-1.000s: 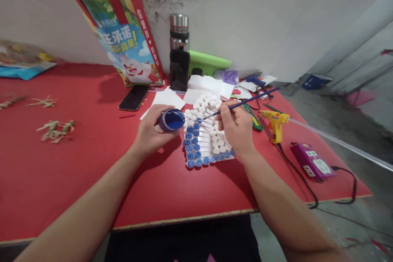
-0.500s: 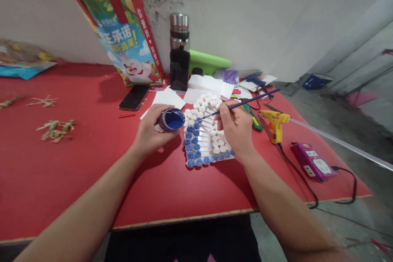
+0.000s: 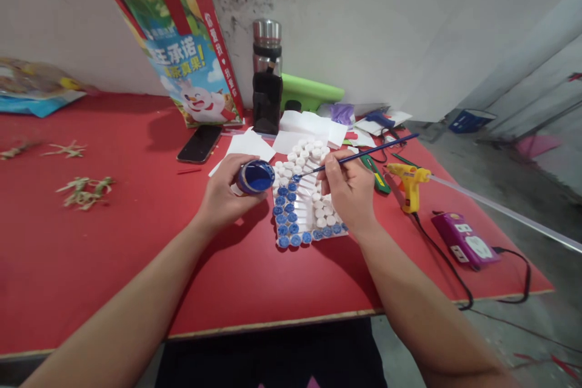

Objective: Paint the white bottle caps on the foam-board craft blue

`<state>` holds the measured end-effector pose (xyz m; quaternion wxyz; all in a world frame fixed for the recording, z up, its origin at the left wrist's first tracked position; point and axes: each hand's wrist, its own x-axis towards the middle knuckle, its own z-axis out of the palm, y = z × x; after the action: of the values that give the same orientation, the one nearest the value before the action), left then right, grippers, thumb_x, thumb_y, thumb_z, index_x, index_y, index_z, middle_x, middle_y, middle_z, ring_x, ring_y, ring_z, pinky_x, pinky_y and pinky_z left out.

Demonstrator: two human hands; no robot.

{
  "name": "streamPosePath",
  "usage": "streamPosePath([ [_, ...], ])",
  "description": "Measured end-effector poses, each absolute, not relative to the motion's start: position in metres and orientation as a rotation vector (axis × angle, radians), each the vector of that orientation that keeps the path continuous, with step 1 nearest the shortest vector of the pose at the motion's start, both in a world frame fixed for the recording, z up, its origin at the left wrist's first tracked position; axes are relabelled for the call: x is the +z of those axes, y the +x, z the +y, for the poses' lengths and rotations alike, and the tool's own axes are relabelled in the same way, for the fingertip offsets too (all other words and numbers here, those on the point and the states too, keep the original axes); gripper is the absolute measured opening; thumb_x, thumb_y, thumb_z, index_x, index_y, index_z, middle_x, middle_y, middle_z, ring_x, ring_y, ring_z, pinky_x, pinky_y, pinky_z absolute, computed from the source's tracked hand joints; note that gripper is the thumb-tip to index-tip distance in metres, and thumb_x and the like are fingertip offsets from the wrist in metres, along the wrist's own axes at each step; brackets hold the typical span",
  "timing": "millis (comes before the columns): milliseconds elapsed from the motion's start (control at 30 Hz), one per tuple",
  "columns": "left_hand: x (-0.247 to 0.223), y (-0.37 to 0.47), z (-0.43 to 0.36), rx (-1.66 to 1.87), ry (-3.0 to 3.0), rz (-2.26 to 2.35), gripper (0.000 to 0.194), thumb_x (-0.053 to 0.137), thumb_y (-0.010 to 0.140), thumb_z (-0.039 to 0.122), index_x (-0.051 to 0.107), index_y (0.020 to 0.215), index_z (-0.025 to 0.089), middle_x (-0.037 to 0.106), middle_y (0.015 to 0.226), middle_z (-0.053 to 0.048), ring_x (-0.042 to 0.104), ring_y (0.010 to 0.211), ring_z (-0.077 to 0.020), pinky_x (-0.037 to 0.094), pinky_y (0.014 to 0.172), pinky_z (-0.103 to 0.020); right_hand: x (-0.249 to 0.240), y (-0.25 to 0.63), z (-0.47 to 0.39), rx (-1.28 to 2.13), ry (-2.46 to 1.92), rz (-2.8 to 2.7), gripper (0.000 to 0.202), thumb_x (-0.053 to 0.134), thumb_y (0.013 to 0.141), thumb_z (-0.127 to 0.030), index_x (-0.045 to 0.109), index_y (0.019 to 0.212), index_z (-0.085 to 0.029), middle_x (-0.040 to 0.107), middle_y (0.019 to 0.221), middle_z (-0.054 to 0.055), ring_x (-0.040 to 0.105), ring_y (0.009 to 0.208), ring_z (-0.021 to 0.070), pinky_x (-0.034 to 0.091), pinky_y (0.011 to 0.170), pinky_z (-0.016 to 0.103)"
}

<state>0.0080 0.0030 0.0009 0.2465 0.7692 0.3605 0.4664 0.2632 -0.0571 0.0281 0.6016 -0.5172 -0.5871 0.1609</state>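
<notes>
I see left hand (image 3: 224, 197) wrapped round paint jar (image 3: 257, 177), right hand (image 3: 351, 187) pinching brush (image 3: 373, 150). Disc board (image 3: 305, 222) on red table (image 3: 264, 285) between. Brush maybe touching blue disc (image 3: 294, 179). Tipped jar could spill; shaky brush could smear white strips (image 3: 302, 203).

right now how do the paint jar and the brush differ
The paint jar is short and wide; the brush is long and thin. The left hand holds the paint jar, the right hand the brush. The paint jar is open, with blue inside; the brush slants, its tip pointing down at the discs. Both are held above the table.
</notes>
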Motion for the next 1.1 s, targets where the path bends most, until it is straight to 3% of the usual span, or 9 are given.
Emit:
streamPosePath([
  [667,0.001,0.0083,0.0017,1.26,2.074,1.009,0.054,0.09,0.081,0.036,0.072,0.131,0.024,0.074,0.138,-0.012,0.072,0.129,-0.0353,0.059,0.116,-0.055,0.026,0.2564,-0.0606,0.319,-1.189,-1.503,0.032,0.056,0.112,-0.053,0.063,0.097,-0.026,0.068,0.073,-0.002,0.06,0.058,0.0122,0.049,0.058,0.029],
  [1100,0.0011,0.0079,0.003,1.279,2.093,0.977,0.054,0.091,0.081,0.034,0.072,0.131,0.024,0.074,0.136,-0.011,0.072,0.127,-0.0344,0.059,0.115,-0.054,0.0268,0.256,-0.0618,0.271,-1.194,-1.524,0.025,0.055,0.112,-0.044,0.063,0.097,-0.026,0.065,0.074,-0.002,0.057,0.057,0.0124,0.047,0.059,0.03],
])
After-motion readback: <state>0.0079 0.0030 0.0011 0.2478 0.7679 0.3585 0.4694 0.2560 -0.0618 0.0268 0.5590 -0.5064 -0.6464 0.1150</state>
